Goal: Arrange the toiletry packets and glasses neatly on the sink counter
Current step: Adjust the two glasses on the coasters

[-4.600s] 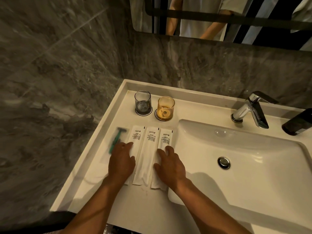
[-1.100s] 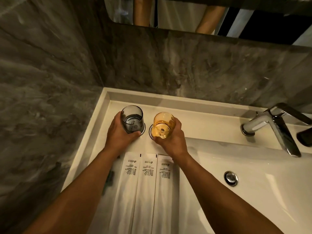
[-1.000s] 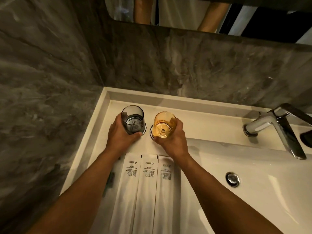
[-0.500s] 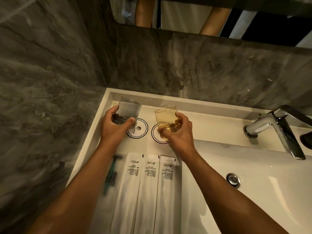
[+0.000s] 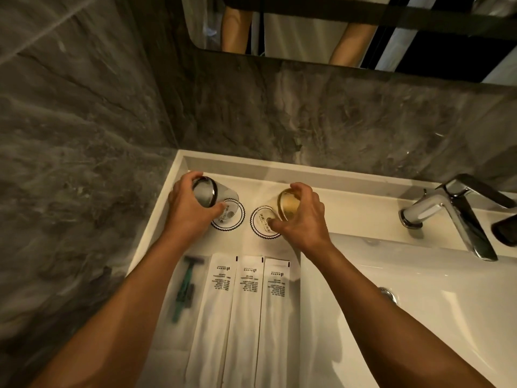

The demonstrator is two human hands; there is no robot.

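Observation:
My left hand (image 5: 188,210) grips a grey glass (image 5: 208,191), lifted and tipped over with its base facing me, above the left round coaster (image 5: 234,222). My right hand (image 5: 303,217) grips an amber glass (image 5: 288,206), likewise tipped, above the right coaster (image 5: 261,224). Three white toiletry packets (image 5: 244,312) lie side by side on the white counter (image 5: 349,208) below the coasters. A green razor (image 5: 185,287) in a clear wrapper lies left of them.
The basin (image 5: 405,298) with its drain (image 5: 387,293) takes up the right side. A chrome faucet (image 5: 453,211) stands at the back right, next to a dark bottle (image 5: 503,231). Grey marble walls close in at the left and back. A mirror (image 5: 349,29) hangs above.
Both glasses stood on their coasters a second ago. My hands have lifted them off and turned them over, baring both coasters.

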